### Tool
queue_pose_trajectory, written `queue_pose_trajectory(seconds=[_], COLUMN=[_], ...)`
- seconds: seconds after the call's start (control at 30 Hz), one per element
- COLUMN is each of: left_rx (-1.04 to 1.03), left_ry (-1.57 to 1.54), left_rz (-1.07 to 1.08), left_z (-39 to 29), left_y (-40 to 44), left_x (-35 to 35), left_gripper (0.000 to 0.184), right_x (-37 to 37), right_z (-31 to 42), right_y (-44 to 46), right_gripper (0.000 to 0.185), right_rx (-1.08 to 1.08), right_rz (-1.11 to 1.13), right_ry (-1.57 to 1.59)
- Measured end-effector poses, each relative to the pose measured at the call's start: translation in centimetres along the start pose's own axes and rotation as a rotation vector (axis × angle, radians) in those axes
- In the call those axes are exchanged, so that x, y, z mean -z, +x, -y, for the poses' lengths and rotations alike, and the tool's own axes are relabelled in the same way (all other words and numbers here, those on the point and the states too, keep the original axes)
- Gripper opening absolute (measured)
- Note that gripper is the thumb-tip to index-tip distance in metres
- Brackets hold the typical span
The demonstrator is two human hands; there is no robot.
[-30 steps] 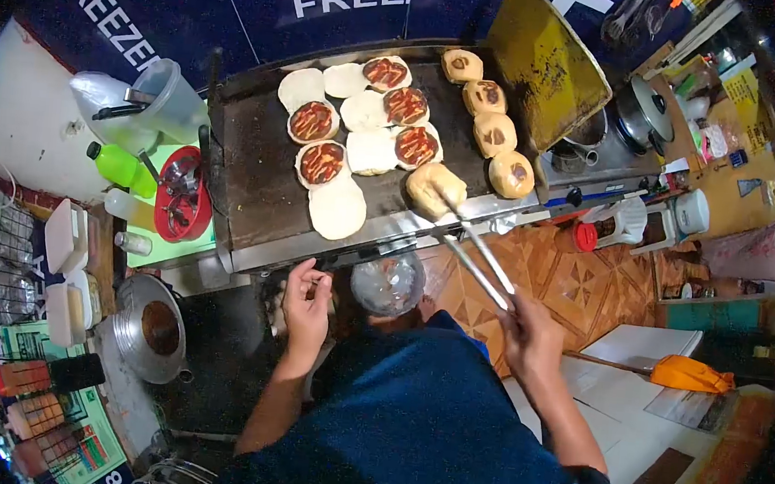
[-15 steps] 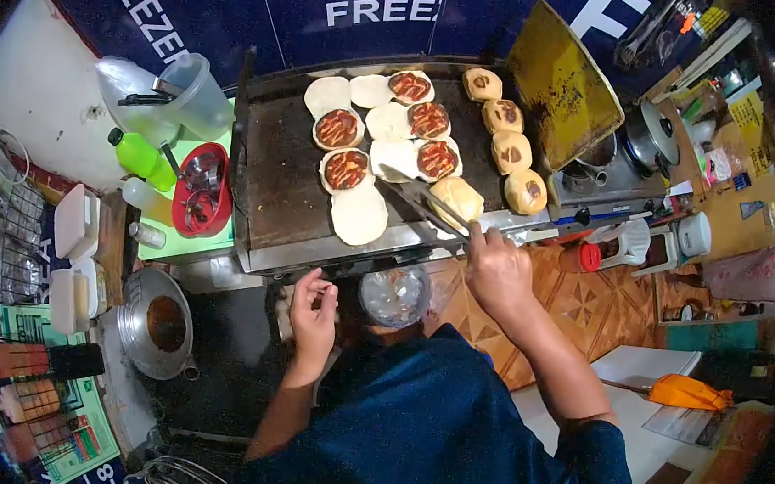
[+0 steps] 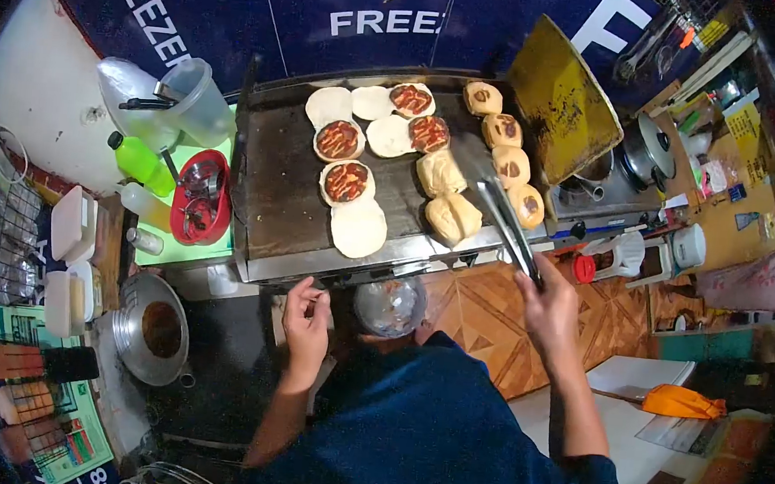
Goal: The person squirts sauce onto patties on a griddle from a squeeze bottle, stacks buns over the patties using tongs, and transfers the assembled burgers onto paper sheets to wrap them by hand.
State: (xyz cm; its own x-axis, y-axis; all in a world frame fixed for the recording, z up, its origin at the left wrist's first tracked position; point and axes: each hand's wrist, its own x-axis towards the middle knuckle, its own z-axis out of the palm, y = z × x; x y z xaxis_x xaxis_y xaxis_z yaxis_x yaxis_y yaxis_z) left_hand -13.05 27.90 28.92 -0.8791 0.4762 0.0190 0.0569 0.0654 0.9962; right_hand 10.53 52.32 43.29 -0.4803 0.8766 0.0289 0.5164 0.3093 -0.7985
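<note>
My right hand [image 3: 548, 302] grips metal tongs [image 3: 510, 230]; their blurred tips are over the griddle [image 3: 273, 186], beside two closed buns. One closed bun [image 3: 453, 218] lies near the front edge, the other [image 3: 440, 173] just behind it. Open bun halves [image 3: 358, 228] and patties with red and pale sauce [image 3: 348, 181] lie to the left. Another column of browned buns [image 3: 510, 165] stands along the right side. My left hand [image 3: 307, 323] hovers before the griddle's front edge, fingers curled and apart, holding nothing.
A yellow, stained metal panel [image 3: 566, 101] stands at the griddle's right. On the left are a red basket [image 3: 201, 198], a green bottle [image 3: 144, 164] and a clear pitcher [image 3: 192, 100]. A lidded pot [image 3: 647, 149] sits at the right; a metal pan [image 3: 151, 327] is lower left.
The open bun beside the front closed bun is now closed. The tongs have swung right, away from it, with my right hand. My left hand stays nearly in place.
</note>
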Motion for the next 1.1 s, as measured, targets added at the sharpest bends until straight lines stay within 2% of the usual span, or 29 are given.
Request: queue_pose_trajectory(seconds=[0.07,0.13,0.17,0.27,0.4,0.47,0.53,0.6,0.73,0.8,0.83,0.87,1.0,1.03,1.1], left_rx=[0.004,-0.073,-0.059,-0.069,-0.049,-0.019,-0.010,-0.003,-0.028,-0.012,-0.011,0.009,-0.018,-0.019,0.023], left_ry=[-0.007,-0.046,-0.027,0.001,-0.085,-0.066,-0.052,-0.020,0.021,0.006,0.010,0.001,0.003,0.002,0.013], left_rz=[-0.009,-0.004,-0.006,-0.016,-0.002,-0.028,-0.033,-0.035,-0.053,-0.086,-0.092,-0.087,-0.093,-0.093,-0.086], left_z=[-0.1,0.7,0.2,0.4,0.1,0.7,1.0,1.2,1.5,1.1,0.8,0.4,0.7,0.8,0.9], left_y=[0.2,0.2,0.2,0.0,-0.5,-0.8,-0.9,-0.6,-0.2,-0.1,-0.2,-0.3,-0.6,-0.7,-0.8], left_x=[-0.3,-0.5,-0.5,-0.7,-0.7,-0.3,0.0,0.2,0.6,0.7,0.8,0.6,0.2,0.2,0.3], left_gripper=[0.035,0.035,0.036,0.037,0.038,0.038,0.038,0.036,0.035,0.034,0.034,0.034,0.033,0.033,0.033], right_x=[-1.8,-4.2,-5.8,-8.8,-8.4,-6.7,-3.9,-3.1,-2.1,-3.2,-3.4,-4.1,-9.6,-10.7,-12.6], right_z=[1.2,4.1,3.3,3.3,1.8,-1.3,0.8,-1.4,-2.0,-0.4,1.6,4.0,5.3,6.0,5.7], right_y=[1.9,3.3,4.5,7.3,9.0,8.9,9.1,10.0,10.4,10.7,10.5,10.5,13.9,14.4,16.3], right_gripper=[0.036,0.045,0.042,0.040,0.030,0.023,0.024,0.024,0.024,0.025,0.028,0.029,0.015,0.010,0.009], right_rx=[0.455,0.471,0.587,0.644,0.589,0.291,-0.305,-0.379,-0.454,0.068,0.320,0.432,0.718,0.787,0.779], right_rz=[-0.104,0.015,-0.029,0.001,0.020,-0.122,0.096,0.153,0.178,-0.065,-0.081,-0.063,-0.053,-0.092,-0.075], right_ry=[-0.718,-0.826,-0.859,-0.854,-0.761,-0.410,0.152,0.363,0.340,-0.291,-0.554,-0.692,-0.977,-0.912,-0.946])
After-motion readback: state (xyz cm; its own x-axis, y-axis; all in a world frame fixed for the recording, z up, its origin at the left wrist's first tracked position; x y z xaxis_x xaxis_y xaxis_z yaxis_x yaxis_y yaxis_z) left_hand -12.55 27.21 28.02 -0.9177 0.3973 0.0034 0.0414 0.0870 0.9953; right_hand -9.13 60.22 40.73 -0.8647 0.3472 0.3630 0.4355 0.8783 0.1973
